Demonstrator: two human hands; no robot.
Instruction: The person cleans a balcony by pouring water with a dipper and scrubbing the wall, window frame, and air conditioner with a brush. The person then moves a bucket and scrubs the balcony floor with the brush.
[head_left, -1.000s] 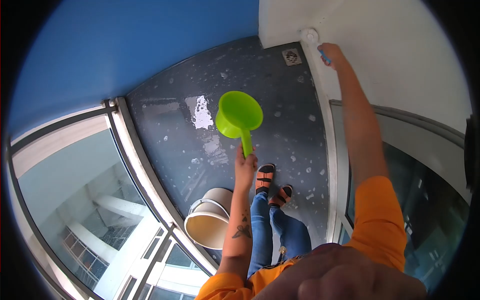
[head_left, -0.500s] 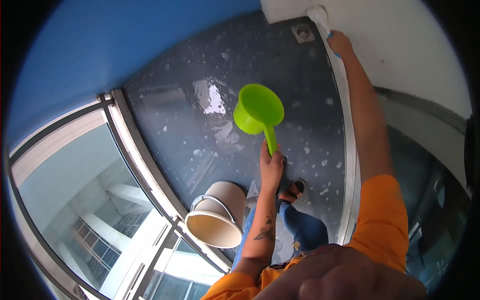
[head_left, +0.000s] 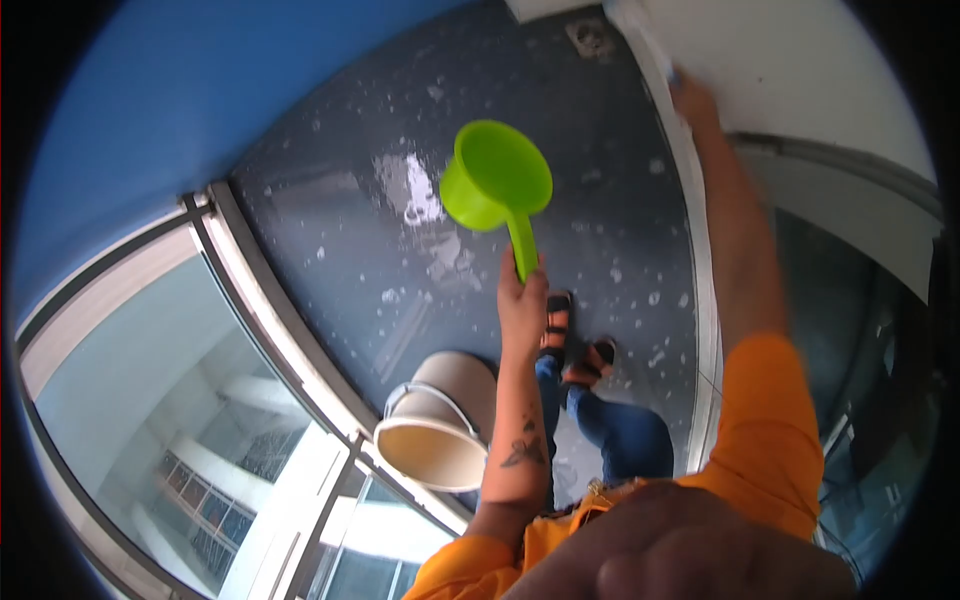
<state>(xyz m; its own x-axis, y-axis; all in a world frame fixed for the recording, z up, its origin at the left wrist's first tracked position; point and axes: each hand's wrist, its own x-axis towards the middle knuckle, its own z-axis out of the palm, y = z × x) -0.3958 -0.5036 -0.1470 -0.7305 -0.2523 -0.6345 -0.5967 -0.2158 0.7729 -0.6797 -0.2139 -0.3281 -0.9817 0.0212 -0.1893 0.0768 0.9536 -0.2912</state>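
My left hand [head_left: 522,285] is closed round the handle of a bright green dipper [head_left: 500,175], held above the wet grey floor; the dipper looks empty. My right hand [head_left: 692,102] is stretched out at the upper right beside the white wall, closed on the blue handle of a brush [head_left: 640,30]. The brush's white head is blurred by motion and lies near the foot of the wall at the top edge of the view.
A beige bucket [head_left: 432,450] with a grey handle stands by the window frame [head_left: 290,350] at lower left. A floor drain [head_left: 590,38] is near the top corner. A blue wall [head_left: 250,80] borders the left; glass panels line the right.
The brush and my right hand moved along the wall's foot, while the view shifted. The dipper moved right, then back left and up in the view, still held.
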